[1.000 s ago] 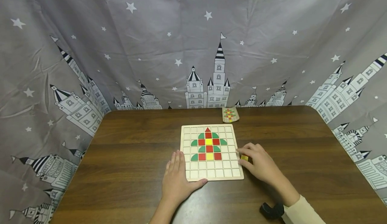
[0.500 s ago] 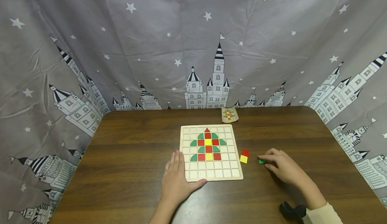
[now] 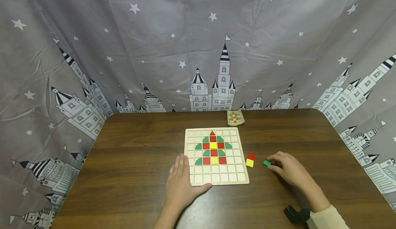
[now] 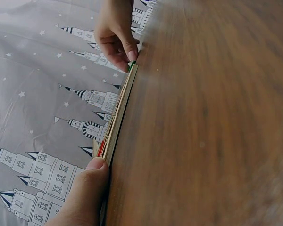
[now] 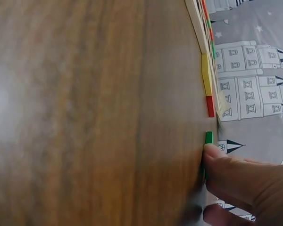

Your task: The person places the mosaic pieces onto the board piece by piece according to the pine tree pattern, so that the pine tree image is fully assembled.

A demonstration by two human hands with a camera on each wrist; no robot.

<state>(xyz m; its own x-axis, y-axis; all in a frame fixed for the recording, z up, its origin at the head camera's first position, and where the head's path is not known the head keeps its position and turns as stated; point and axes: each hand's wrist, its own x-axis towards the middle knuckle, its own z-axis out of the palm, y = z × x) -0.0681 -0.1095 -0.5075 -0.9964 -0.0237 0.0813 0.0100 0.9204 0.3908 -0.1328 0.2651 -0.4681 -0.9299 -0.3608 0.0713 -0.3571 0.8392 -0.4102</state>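
My left hand (image 3: 179, 186) lies with straight fingers along the left edge of a wooden grid board (image 3: 219, 177). Its thumb (image 4: 95, 176) touches the board's near edge. Red, yellow and green tiles form a tree-like pattern in the grid, topped by a red triangle (image 3: 212, 133). To the right of the board, my right hand (image 3: 287, 169) pinches a green tile (image 3: 267, 162) between thumb and fingers, low over the table. In the right wrist view, the fingers partly hide this green tile (image 5: 208, 137). Between hand and board lie a red tile (image 3: 251, 156) and a yellow tile (image 3: 249, 163), edge to edge.
Behind the board, a small pattern card (image 3: 235, 117) with a similar coloured design lies near the back edge of the brown wooden table (image 3: 139, 146). A grey curtain (image 3: 154, 50) printed with castles and stars hangs behind. A black wrist strap (image 3: 297, 215) sits by the right sleeve.
My right hand moved right, away from the yellow tile, leaving it beside the red one, and reached the green tile, which now shows more between the fingers. The left hand stayed still.
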